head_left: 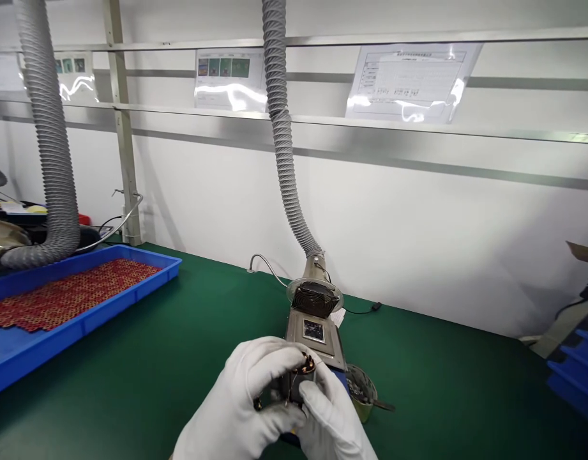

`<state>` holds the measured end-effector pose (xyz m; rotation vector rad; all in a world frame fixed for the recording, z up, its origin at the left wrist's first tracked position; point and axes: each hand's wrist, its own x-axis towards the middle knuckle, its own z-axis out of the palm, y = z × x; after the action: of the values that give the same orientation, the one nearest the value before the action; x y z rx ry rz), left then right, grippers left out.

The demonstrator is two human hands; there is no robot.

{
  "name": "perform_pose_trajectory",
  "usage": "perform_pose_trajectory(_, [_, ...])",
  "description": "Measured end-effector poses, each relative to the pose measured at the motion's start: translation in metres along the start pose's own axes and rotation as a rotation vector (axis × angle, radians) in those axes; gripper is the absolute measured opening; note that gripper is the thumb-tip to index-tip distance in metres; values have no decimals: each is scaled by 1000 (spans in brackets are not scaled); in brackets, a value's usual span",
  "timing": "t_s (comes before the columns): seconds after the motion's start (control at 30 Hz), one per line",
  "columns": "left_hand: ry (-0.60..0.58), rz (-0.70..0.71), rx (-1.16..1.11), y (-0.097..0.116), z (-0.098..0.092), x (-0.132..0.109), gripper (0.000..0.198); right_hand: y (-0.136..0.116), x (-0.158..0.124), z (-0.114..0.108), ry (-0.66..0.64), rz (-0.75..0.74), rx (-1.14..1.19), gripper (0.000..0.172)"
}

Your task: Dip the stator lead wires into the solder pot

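Note:
Both of my hands wear white gloves and meet at the lower middle of the view. Between them is a small dark motor stator (294, 386) with copper windings showing at its top. My left hand (248, 396) wraps round its left side, fingers over the top and thumb below. From the right, my right hand (329, 409) grips it, the thumb pressed on its front. Thin wire ends stick out near the thumbs. The gloves cover much of the stator. Just beyond the hands stands a metal solder pot (326, 350) with a dark square opening.
A round fume hood (314, 281) on a grey hose (285, 147) hangs behind the pot. Right of it stands a tin (365, 409) holding a flat tool (384, 405). A blue tray (131, 301) of red-brown parts lies left; blue bins (576, 370) stand right.

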<state>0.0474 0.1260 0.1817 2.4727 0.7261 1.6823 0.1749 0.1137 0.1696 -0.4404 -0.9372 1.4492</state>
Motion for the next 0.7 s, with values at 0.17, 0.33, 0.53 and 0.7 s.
perform_pose_trajectory(0.17, [227, -237, -257, -9, -11, 1, 23, 1, -1, -4, -92, 162, 50, 51])
perform_pose_trajectory(0.33, [221, -563, -353, -3, -24, -4, 13, -10, -6, -3, -120, 252, 123, 42])
perform_pose_trajectory(0.53, [-143, -403, -429, 7, -10, 3, 48, -9, -7, -1, -104, 214, 28, 34])
perform_pose_trajectory(0.7, [234, -506, -515, -1, -3, 1, 26, 3, -3, -1, -112, 202, 24, 48])
